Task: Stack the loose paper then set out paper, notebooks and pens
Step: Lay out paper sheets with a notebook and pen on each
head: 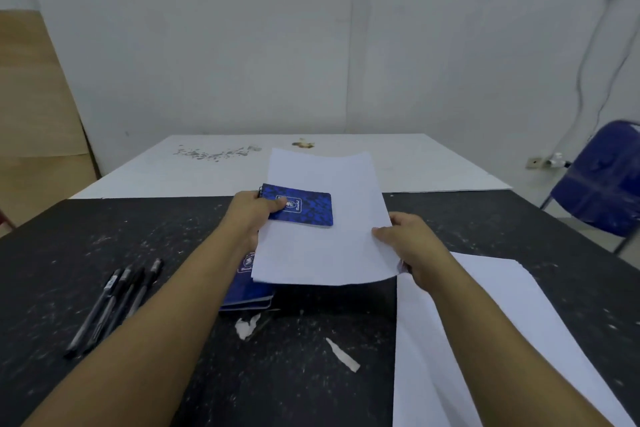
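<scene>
My right hand (410, 246) pinches the right edge of a white paper sheet (325, 246), held above the black table (104, 246). My left hand (251, 215) grips a small blue spiral notebook (304, 206) by its left end, over the sheet's upper part. More blue notebooks (247, 291) lie stacked under the sheet's near left corner, partly hidden by it and by my left forearm. Several black pens (114, 305) lie side by side at the left. A stack of white paper (519, 322) lies at the right, under my right forearm.
Torn paper scraps (343, 355) lie on the table near me. A white board (433, 163) with stains lies beyond the black table against the wall. A blue chair (602, 180) stands at the right. A wooden panel (31, 97) leans at the left.
</scene>
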